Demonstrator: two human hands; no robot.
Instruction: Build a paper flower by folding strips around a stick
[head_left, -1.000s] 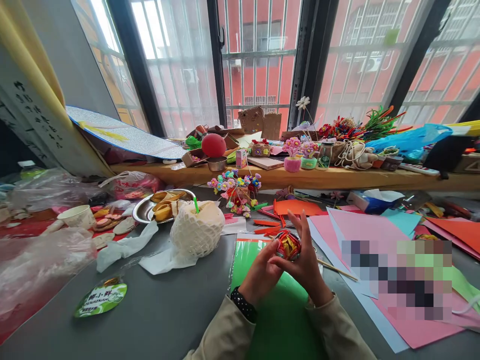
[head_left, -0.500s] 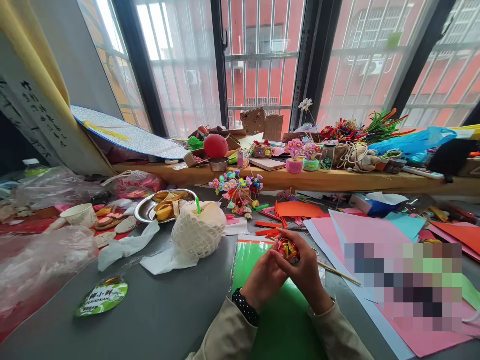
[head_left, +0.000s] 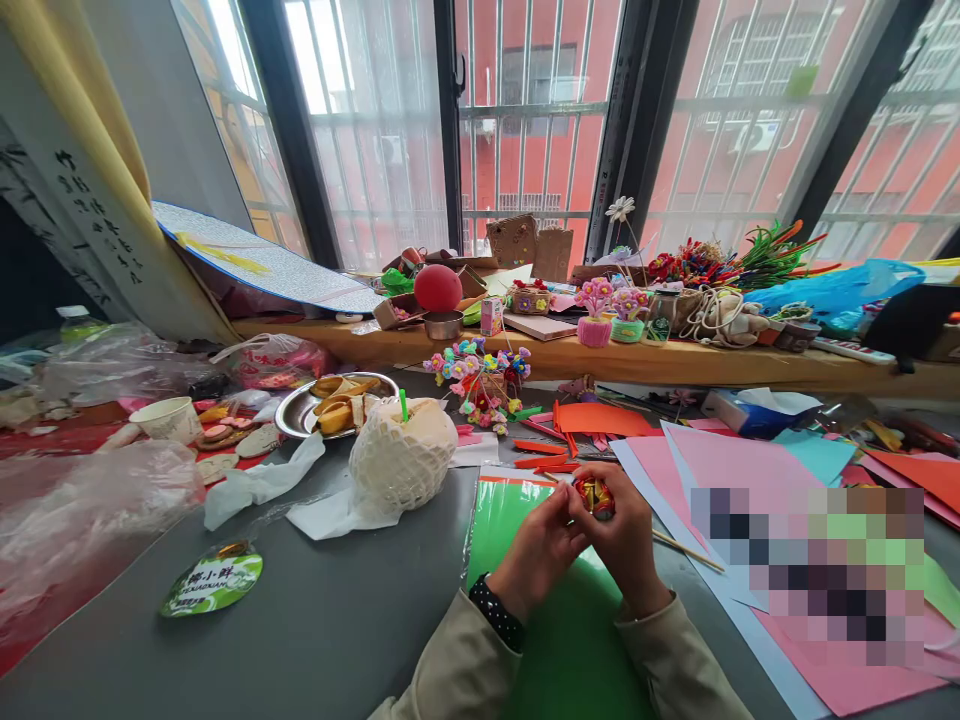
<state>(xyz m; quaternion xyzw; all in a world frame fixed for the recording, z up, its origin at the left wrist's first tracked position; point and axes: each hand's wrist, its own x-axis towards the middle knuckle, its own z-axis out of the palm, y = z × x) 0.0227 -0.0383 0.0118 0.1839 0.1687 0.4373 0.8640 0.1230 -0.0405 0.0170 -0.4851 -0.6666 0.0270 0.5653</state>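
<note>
A small, round, shiny red-and-gold thing (head_left: 595, 497) is held in the curled fingers of my right hand (head_left: 626, 545); its exact kind does not show. My left hand (head_left: 541, 545) meets it from the left, thumb and fingertips pinched together at its edge. What lies in that pinch is hidden. Both hands are above a glossy green sheet (head_left: 574, 640) in a clear sleeve. A thin wooden stick (head_left: 690, 551) lies to the right, partly hidden behind my right hand.
A coconut (head_left: 405, 455) in white netting with a green straw stands left, by a metal bowl (head_left: 287, 420) of peels. Pink paper (head_left: 750, 460) and orange strips (head_left: 541, 462) lie right and beyond. Craft flowers (head_left: 480, 375) stand before the cluttered window ledge (head_left: 420, 352).
The red-and-gold thing has moved slightly right and sits more in my right hand. My left fingers have drawn from around it to its left edge. The view has shifted a little.
</note>
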